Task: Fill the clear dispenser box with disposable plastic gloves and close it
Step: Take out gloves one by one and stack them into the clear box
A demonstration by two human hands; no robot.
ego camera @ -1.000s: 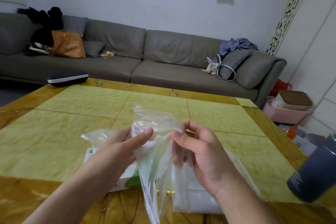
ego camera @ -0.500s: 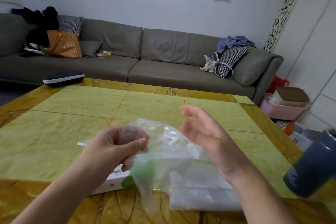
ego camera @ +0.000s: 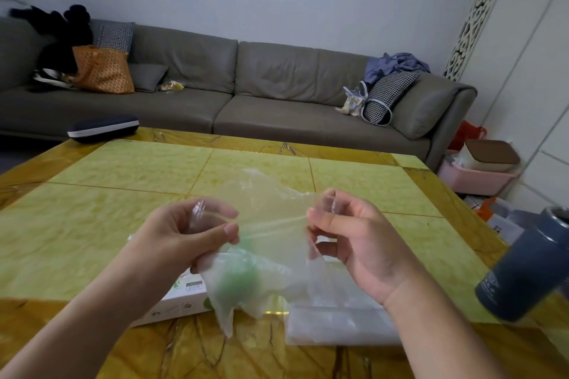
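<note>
Your right hand [ego camera: 363, 237] has closed in again and pinched the glove film [ego camera: 271, 215], now stretched sideways between it and your left hand [ego camera: 184, 234], which also pinches it. The stack of gloves [ego camera: 338, 321] lies just below, nearer your right grip; the white box [ego camera: 181, 295] sits under your left.

The right hand [ego camera: 360, 243], open 0.5 s ago, now pinches the thin clear plastic glove [ego camera: 271, 224]; the left hand [ego camera: 184, 240] has drawn away from it, stretching the bunched film taut between them.
</note>
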